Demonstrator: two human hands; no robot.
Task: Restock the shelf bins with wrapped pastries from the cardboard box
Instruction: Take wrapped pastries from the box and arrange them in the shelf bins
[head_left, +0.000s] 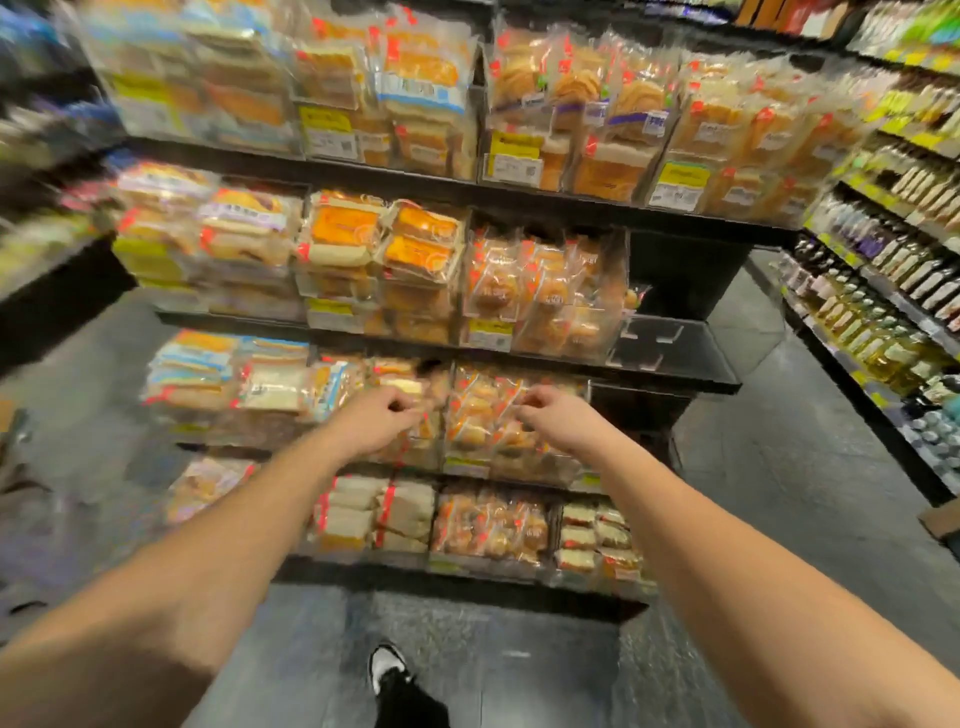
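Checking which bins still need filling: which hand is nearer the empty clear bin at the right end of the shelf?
Right. The right hand is just below and left of the empty clear bin; the left hand is farther left, over a neighbouring pastry bin.

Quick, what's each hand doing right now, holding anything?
Left hand: fingers curled at the wrapped pastries; any hold cannot be told.
Right hand: same, blurred, cannot be told.

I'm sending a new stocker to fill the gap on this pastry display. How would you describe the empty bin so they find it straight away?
Face the black pastry shelving and go to the second shelf from the top. Follow it to its right end, past the bin of round buns in clear wrappers. The clear bin there stands bare, while all its neighbours are packed full.
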